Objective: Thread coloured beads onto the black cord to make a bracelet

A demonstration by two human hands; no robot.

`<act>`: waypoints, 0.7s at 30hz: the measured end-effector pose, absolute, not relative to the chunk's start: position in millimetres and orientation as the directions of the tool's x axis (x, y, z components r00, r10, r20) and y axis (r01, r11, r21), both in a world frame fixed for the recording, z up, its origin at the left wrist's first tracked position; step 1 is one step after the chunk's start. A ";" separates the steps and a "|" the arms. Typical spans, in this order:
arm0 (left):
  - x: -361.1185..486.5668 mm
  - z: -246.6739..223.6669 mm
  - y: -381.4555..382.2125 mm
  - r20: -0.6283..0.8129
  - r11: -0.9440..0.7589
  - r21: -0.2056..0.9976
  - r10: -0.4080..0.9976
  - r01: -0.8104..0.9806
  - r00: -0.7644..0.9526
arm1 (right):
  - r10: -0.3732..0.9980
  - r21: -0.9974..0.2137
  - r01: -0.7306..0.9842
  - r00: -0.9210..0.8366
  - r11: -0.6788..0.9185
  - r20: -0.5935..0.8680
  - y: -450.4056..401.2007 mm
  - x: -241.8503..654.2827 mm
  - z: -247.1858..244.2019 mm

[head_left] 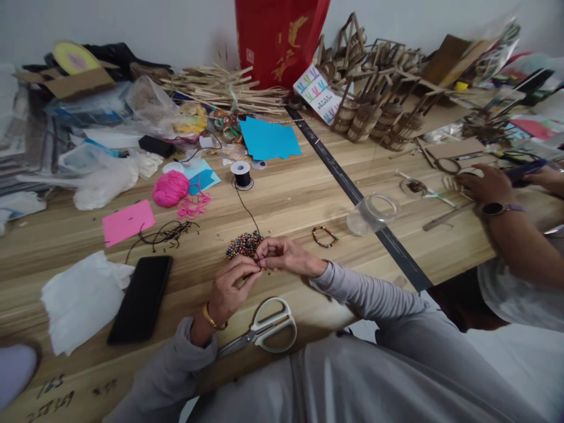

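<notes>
My left hand (pixel 232 283) and my right hand (pixel 285 256) meet fingertip to fingertip at the table's near side. Both are closed in a pinch on a thin black cord (pixel 247 210). This cord runs back to a white-ended spool (pixel 240 174). Whether a bead sits between the fingertips is too small to tell. Just behind the fingers lies a pile of small multicoloured beads (pixel 244 244), partly hidden by my hands. A finished-looking beaded bracelet (pixel 325 237) lies to the right. White-handled scissors (pixel 274 326) rest close below my hands.
Left are a black phone (pixel 141 299), white tissue (pixel 83 299), black cord scraps (pixel 170 235), pink card (pixel 128 222) and pink yarn (pixel 171 188). Blue sheets (pixel 269 138) and small woven baskets (pixel 365 117) stand farther back. A co-worker's hands (pixel 487 183) work at right, beyond clear tape (pixel 381 207).
</notes>
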State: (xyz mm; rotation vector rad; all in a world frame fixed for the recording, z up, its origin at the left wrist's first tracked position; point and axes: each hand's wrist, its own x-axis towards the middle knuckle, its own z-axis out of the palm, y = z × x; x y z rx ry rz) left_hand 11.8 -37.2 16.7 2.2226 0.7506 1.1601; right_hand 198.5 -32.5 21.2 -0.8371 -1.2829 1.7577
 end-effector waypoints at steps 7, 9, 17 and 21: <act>7.4 12.3 -31.2 0.345 -0.454 0.872 0.837 0.186 0.424 | 0.895 -0.991 -0.122 -0.446 -0.057 0.003 -35.5 200.7 26.4; 7.1 12.0 -30.7 0.281 -0.385 0.905 0.860 0.180 0.425 | 0.899 -0.999 -0.032 -0.437 0.009 0.022 -37.3 202.1 27.9; 9.6 13.6 -30.4 0.118 -0.189 0.973 0.903 0.134 0.414 | 0.799 -0.825 0.272 -0.516 0.496 0.310 -37.8 208.6 34.2; 9.9 16.2 -30.5 0.035 -0.101 0.985 0.908 0.138 0.417 | 0.708 -0.686 0.333 -0.597 0.646 0.378 -37.8 212.2 36.5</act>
